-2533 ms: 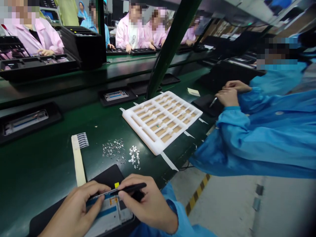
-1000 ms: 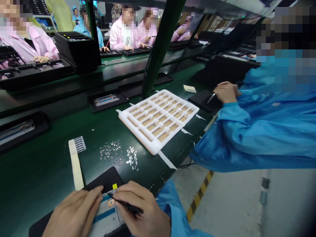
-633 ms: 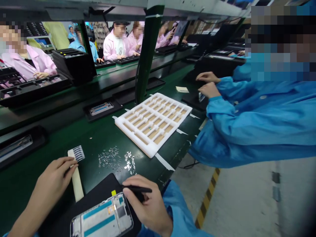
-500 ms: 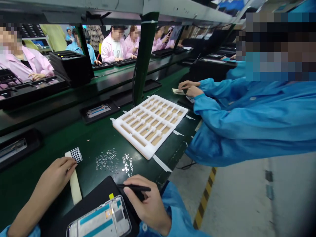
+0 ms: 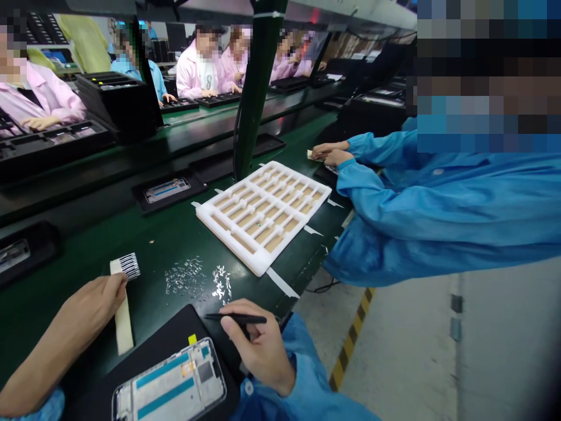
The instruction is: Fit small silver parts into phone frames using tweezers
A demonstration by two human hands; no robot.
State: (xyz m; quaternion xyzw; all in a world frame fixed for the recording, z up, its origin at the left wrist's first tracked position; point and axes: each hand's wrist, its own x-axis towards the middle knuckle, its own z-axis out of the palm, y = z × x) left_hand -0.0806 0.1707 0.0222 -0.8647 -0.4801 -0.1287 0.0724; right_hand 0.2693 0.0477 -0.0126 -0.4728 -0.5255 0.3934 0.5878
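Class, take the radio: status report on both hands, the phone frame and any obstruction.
Left hand at cream strip. Right hand gripping black tool. Phone frame on black pad, lower edge out of picture; nothing seen covering it.

Blurred 8-like mark (image 5: 208, 80) on the white shirt (image 5: 205, 65) under a pink jacket (image 5: 186, 73)
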